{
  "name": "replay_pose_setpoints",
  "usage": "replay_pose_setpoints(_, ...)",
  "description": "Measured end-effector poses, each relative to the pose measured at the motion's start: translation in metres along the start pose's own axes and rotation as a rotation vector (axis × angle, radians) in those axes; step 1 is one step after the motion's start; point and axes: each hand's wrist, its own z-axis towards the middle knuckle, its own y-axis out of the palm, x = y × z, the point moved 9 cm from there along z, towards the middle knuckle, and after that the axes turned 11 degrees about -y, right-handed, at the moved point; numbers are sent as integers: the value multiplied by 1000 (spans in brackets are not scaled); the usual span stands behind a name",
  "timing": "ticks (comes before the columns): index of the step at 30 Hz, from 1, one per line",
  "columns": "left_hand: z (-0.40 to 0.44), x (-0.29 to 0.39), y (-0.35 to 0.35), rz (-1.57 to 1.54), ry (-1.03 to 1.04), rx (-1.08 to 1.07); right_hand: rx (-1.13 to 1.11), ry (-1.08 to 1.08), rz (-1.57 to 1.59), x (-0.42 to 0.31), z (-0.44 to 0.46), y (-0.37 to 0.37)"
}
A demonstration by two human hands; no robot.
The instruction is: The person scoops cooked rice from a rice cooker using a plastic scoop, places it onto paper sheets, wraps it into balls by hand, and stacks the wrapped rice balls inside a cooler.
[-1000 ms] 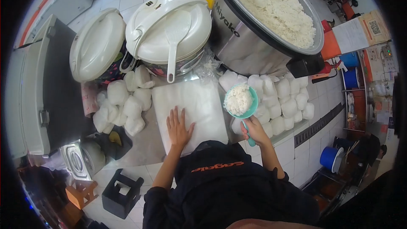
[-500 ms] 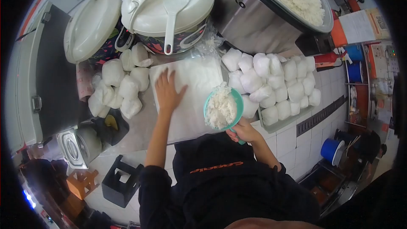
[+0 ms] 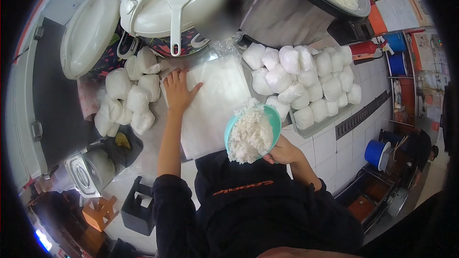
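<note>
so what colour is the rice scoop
The scoop is turquoise, seen best in the head view.

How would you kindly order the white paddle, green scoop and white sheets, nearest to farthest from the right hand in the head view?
1. Green scoop: held in the right hand.
2. White sheets: mostly left of the scoop.
3. White paddle: on the pot lid.

The scoop point(image 3: 276, 120) is turquoise, the rice point(image 3: 250, 136) white.
</note>
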Motion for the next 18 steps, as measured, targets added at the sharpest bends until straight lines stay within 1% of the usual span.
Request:
replay_pose_setpoints(3,0,1,-1,9,-10,-25,27,19,27,4,2,-2)
replay_pose_setpoints(6,-5,9,-13,65,12,67,105,-42,10,16,11,-16)
replay_pose_setpoints(9,-39,29,-53,-77,-89,-15,308,-20,-76,42,28,-46)
replay_pose_setpoints(10,-63,39,-66,-247,-45,-45,326,-6,-72,49,34,-53)
replay_pose_setpoints(11,-91,45,-58,-554,-192,-484,344,11,-67,55,41,-59)
replay_pose_setpoints(12,-126,71,-59,-806,-109,-890,362,31,-61,64,45,-64)
replay_pose_setpoints(13,-165,93,-67,-916,-122,-1240,393,9,-22,74,51,-67)
replay_pose_setpoints(14,-193,107,-71,-998,-82,-1330,386,10,-39,80,57,-65)
replay_pose_setpoints(15,-215,113,-65,-896,60,-1276,376,5,-60,82,63,-64)
replay_pose_setpoints(16,-224,108,-59,-871,28,-1207,361,-2,-81,86,71,-65)
replay_pose_setpoints(17,-229,103,-54,-845,-9,-1133,299,14,-280,94,79,-69)
replay_pose_setpoints(18,-232,95,-49,-818,-56,-1056,318,-25,-428,95,85,-76)
